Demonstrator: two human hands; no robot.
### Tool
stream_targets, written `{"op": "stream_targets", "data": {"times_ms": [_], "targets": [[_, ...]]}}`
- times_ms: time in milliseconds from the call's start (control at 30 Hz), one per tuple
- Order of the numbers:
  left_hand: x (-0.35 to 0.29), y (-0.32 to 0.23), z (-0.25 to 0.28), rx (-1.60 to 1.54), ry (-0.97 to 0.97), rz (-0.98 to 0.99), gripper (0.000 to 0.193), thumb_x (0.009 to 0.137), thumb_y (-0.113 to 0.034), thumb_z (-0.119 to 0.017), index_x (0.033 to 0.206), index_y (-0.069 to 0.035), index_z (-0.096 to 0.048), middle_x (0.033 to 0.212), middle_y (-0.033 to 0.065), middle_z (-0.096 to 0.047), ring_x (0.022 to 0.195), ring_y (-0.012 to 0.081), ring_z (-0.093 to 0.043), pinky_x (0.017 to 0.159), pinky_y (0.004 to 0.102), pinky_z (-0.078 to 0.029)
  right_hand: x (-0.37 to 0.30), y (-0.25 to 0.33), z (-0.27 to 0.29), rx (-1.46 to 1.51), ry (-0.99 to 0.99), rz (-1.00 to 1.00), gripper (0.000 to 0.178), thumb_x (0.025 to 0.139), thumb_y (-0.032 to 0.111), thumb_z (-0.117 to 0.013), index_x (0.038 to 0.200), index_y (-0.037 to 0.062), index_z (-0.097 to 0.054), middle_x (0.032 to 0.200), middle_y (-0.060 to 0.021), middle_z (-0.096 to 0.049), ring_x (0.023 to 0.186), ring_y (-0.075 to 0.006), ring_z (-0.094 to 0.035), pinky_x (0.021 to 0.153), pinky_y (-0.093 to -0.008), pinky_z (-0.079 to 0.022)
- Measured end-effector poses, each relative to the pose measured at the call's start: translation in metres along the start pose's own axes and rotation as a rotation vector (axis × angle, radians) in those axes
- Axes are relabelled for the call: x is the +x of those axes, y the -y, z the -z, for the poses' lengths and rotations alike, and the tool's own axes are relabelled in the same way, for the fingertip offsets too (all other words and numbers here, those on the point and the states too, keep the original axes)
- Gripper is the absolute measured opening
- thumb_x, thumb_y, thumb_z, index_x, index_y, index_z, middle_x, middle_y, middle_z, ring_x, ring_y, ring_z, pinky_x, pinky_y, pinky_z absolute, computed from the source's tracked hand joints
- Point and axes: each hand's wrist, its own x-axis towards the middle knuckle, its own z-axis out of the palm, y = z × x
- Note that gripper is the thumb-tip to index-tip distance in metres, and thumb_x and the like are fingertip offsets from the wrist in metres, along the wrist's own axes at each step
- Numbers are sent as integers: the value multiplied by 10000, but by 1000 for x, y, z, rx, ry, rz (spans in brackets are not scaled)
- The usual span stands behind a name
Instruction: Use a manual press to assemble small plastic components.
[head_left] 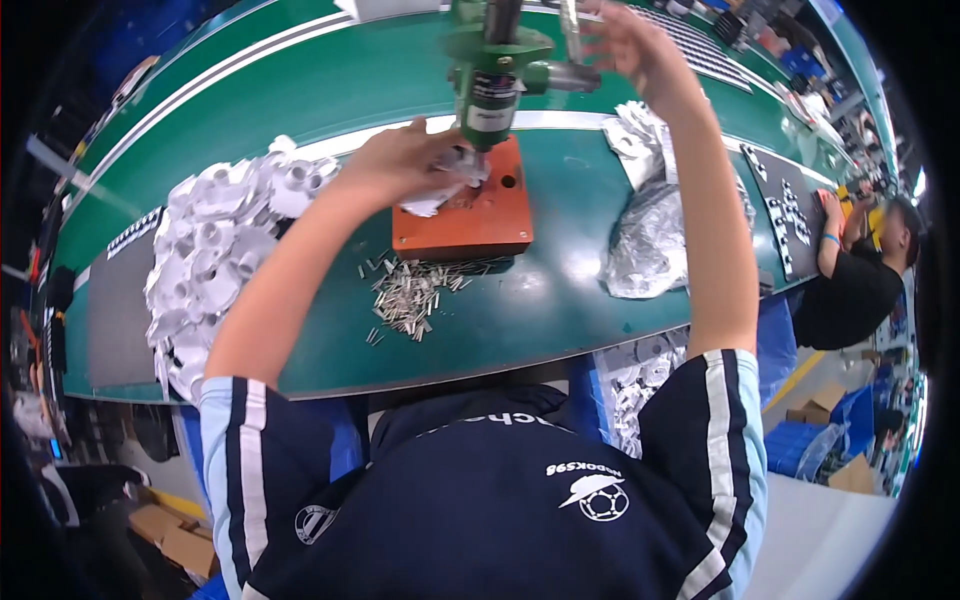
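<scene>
A green hand press (490,95) stands over an orange base block (465,228) on the green table. My left hand (405,160) is closed on a pale, thin-walled part (440,190), keeping it on the block beneath the press's ram. My fingers and the ram hide some of that part. My right hand (640,60) is raised beside the press's upright lever (572,28), its fingers apart and slightly blurred. Just in front of the block lies a loose heap of short metal pins (408,298).
A big pile of pale, cup-shaped parts (215,240) covers the table's left side. On the right are a clear plastic bag (648,245) and more pale parts (635,140). A bin of metal parts (640,385) sits below the front edge. Another person (860,270) works at far right.
</scene>
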Motion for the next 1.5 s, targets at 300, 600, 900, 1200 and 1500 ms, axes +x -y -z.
{"op": "stream_targets", "data": {"times_ms": [300,600,900,1200,1500], "targets": [[55,106,-4,203,-375,376,551,716,-483,-688,1120,-151,-515,1013,181,-552,873,398,-604,766,421,-500,-172,-39,12,-181,-458,-294,252,899,111,-472,1055,-60,-570,844,-97,-636,692,-116,-570,646,-235,-444],[85,139,-36,94,-453,455,579,685,-521,-701,1114,-188,-500,1037,179,-551,903,416,-601,759,463,-510,-108,-109,50,-999,-473,-282,299,820,236,-610,1024,19,-622,908,-130,-656,804,-227,-623,716,-314,-474],[71,160,-37,-166,-586,495,578,728,-283,-715,1193,-160,-394,1099,205,-492,901,427,-581,775,453,-499,-67,-168,38,-1576,-471,-725,613,765,446,-645,1220,79,-457,1242,-292,-442,1074,-476,-493,889,-506,-423],[13,140,11,92,-208,599,431,808,-360,-596,1111,-79,-471,979,200,-603,970,392,-561,821,444,-457,-99,-166,51,-1451,-378,-462,347,750,321,-653,913,38,-535,950,-224,-597,907,-391,-574,753,-455,-456],[-55,133,-30,661,7,390,465,664,-472,-706,963,-119,-667,1040,132,-569,1041,283,-513,836,416,-393,-136,-102,-21,-970,-542,-308,536,716,195,-737,1160,39,-481,1015,-152,-621,909,-244,-591,797,-333,-459]]}}
